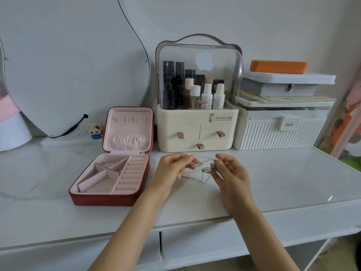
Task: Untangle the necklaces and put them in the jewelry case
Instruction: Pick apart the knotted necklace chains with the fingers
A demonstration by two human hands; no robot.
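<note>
**Necklaces held mid-air, knot not yet worked loose**

Necklaces (203,170) hang between both hands above the table (273,182), in front of the organizer and to the right of the case (109,173). They are thin silver-coloured chains, bunched where gold-toned pendants sit near the left fingertips and a silver pendant cluster sits near the right ones. One strand runs taut across the top from hand to hand; other loops sag below toward the tabletop. How many chains there are I cannot tell.

The left hand (172,169) pinches the gold-toned end between thumb and curled fingers. The right hand (230,173) pinches the silver cluster the same way, its other fingers loosely bent. Both sets of fingers are closed on the chains, not spread.

This looks like the untangling step, early on: the chains are still joined and nothing lies in the case. The next move probably calls for finding where strands cross, slackening the taut line rather than pulling harder, and easing one loop through.

The case lies open on the table, lid up, pink compartments bare. Behind the hands stands the cream organizer (197,132) with bottles under a clear cover, and a white ribbed box (279,130) to its right.
</note>
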